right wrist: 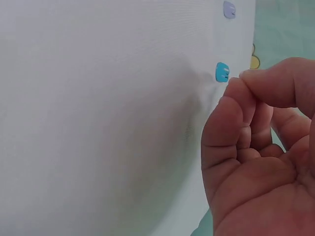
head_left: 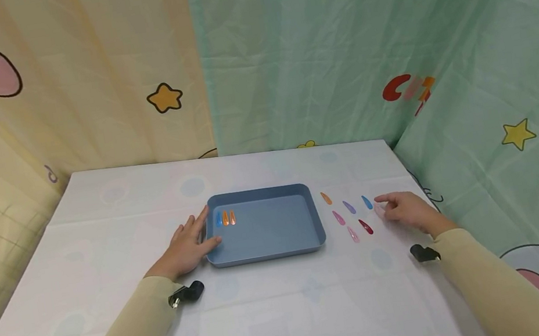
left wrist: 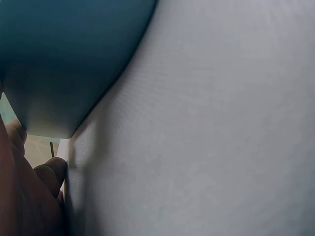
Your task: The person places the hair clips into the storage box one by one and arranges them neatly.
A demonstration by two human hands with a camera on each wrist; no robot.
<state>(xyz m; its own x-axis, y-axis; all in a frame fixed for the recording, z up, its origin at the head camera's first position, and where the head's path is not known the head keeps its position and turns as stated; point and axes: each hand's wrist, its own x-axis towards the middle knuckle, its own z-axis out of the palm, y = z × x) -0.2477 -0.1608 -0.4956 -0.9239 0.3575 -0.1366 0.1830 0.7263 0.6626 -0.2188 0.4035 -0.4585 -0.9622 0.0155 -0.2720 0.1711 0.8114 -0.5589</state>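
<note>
My left hand [head_left: 184, 249] spreads its fingers along the left side of the blue-grey tray [head_left: 272, 254], the thumb over its rim. One blue hair clip [head_left: 219, 219] and two orange hair clips [head_left: 229, 218] lie side by side inside, at the tray's upper left. To the right, my right hand [head_left: 405, 210] has its index finger stretched towards a blue hair clip [head_left: 367, 202] on the table. In the right wrist view, thumb and index tips come close together beside that blue clip [right wrist: 222, 72], with nothing visible between them. The left wrist view shows the tray's underside [left wrist: 64, 59].
Loose hair clips lie between tray and right hand: orange [head_left: 326, 198], purple [head_left: 349, 207], dark red [head_left: 366, 227] and two pink ones [head_left: 338, 217]. A white cloth [head_left: 283, 318] covers the table. Printed curtains [head_left: 284, 60] hang behind and beside it.
</note>
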